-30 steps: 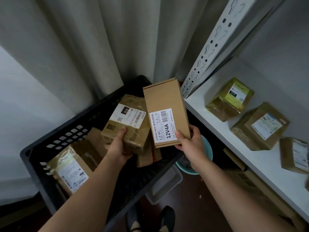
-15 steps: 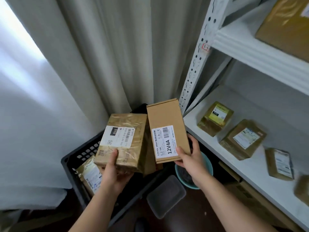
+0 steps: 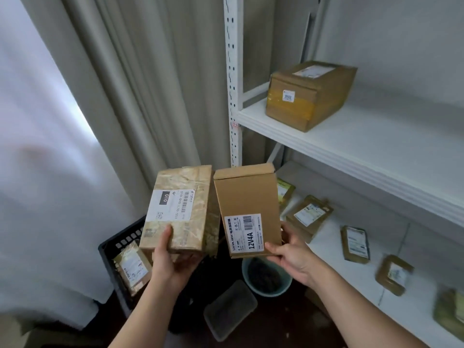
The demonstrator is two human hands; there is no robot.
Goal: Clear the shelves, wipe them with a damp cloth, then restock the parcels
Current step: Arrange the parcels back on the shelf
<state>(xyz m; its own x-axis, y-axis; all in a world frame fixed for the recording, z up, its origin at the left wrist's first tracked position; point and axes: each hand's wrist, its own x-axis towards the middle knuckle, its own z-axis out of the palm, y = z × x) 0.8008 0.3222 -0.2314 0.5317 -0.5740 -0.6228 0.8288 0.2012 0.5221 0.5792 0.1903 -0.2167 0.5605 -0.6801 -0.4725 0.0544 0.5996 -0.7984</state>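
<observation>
Far left, pale curtains (image 3: 105,121) hang in long folds from top to bottom. Low beside them sits a black plastic crate (image 3: 118,244), and there's a taped parcel (image 3: 131,267) lying tilted inside it, label up.

Now the hands. The left hand (image 3: 173,262) grips a tape-wrapped parcel (image 3: 180,209) from below, thumb pressed up its front face, fingers curled underneath. White label facing us, "010" printed on a dark patch. It's held above the crate, nearly upright.

Right alongside it, almost touching, a plain brown carton (image 3: 247,204) marked "12V4A" on its label. The right hand (image 3: 293,257) holds that one at its lower corner, thumb on the front by the label, fingers wrapped behind. Both boxes are up in the air, in front of the shelving unit, on neither shelf.

Down on the dark floor below the hands: a clear plastic container (image 3: 229,310) and a pale blue bucket (image 3: 267,277) with something dark in it. I cannot tell what.

Behind the carton rises the white perforated upright (image 3: 233,79) of the rack. To its right, the upper shelf (image 3: 364,146) carries one large cardboard box (image 3: 310,94), yellowish tape round it, sitting near the left end.

Beneath that, the lower shelf (image 3: 334,249) holds a scatter of small parcels lying flat: one (image 3: 285,193) tucked just behind the carton, a bigger one (image 3: 310,216) beside it, a dark flat one (image 3: 355,243) further along, then another (image 3: 394,275), blurred, towards the right edge.
</observation>
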